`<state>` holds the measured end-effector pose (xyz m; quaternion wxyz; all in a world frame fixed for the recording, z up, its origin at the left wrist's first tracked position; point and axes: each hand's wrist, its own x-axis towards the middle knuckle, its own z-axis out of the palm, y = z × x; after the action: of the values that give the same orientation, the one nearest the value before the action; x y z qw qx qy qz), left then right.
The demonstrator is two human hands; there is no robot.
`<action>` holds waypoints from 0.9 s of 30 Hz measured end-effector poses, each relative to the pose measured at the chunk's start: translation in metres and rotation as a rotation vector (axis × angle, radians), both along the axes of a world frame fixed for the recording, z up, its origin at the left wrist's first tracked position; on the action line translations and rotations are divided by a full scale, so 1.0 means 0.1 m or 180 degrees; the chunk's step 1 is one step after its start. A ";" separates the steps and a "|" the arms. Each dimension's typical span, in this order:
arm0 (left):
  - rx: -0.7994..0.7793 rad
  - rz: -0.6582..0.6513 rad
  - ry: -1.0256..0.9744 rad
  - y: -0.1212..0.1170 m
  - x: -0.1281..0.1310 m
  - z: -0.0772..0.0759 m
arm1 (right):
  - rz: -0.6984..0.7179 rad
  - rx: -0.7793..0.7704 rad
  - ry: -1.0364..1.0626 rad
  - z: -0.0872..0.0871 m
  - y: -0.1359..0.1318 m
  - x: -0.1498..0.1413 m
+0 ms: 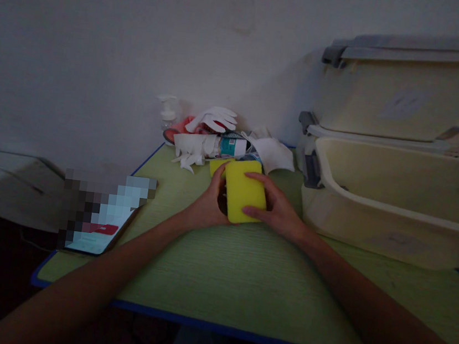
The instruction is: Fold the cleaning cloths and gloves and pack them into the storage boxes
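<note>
While the room is dim, the yellow sponge between my hands shows bright and flat, a rounded rectangle held above the green table. My right hand wraps its right edge, fingers curled over the face. My left hand cups the left side; something dark sits there, perhaps a scouring layer. A second yellow piece lies just behind.
</note>
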<state>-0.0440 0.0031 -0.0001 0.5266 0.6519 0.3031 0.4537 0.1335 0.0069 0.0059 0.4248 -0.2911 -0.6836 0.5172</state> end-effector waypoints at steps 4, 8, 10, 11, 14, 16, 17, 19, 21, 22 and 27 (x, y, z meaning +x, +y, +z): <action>-0.0116 -0.0124 -0.0129 0.03 -0.05 0.00 | -0.0151 0.0058 -0.0266 0.04 -0.01 0.05; -0.0461 0.0007 -0.0528 0.08 -0.07 0.03 | 0.0034 0.0054 -0.0282 0.06 -0.03 0.07; -0.0488 0.0283 -0.0622 0.10 -0.08 0.05 | 0.0126 0.0014 -0.0294 0.07 -0.04 0.06; -0.0483 0.0479 -0.0639 0.11 -0.09 0.06 | 0.0125 -0.0039 -0.0285 0.07 -0.04 0.06; -0.0517 0.0989 -0.0634 0.13 -0.11 0.08 | -0.0105 -0.0289 -0.0113 0.06 -0.04 0.04; -0.0559 0.1069 -0.0611 0.14 -0.11 0.08 | -0.0363 -0.0495 0.0159 0.04 -0.02 0.02; -0.0599 0.1066 -0.0603 0.13 -0.11 0.08 | -0.0492 -0.0607 0.0313 0.02 -0.01 0.01; -0.0698 0.1037 -0.0559 0.11 -0.10 0.10 | -0.0703 -0.0838 0.0602 0.00 0.01 -0.01; -0.0756 0.0972 -0.0389 0.07 -0.08 0.12 | -0.0801 -0.1009 0.0753 -0.02 0.02 -0.03; -0.0746 0.0936 -0.0255 0.06 -0.08 0.14 | -0.0809 -0.1034 0.0760 -0.03 0.02 -0.03; -0.0614 0.0951 0.0309 0.02 -0.06 0.17 | -0.0798 -0.0978 0.0645 -0.04 0.02 -0.03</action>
<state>-0.0505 0.0055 0.0171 0.4982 0.5673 0.4637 0.4637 0.1304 0.0087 0.0024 0.5029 -0.3816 -0.5091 0.5850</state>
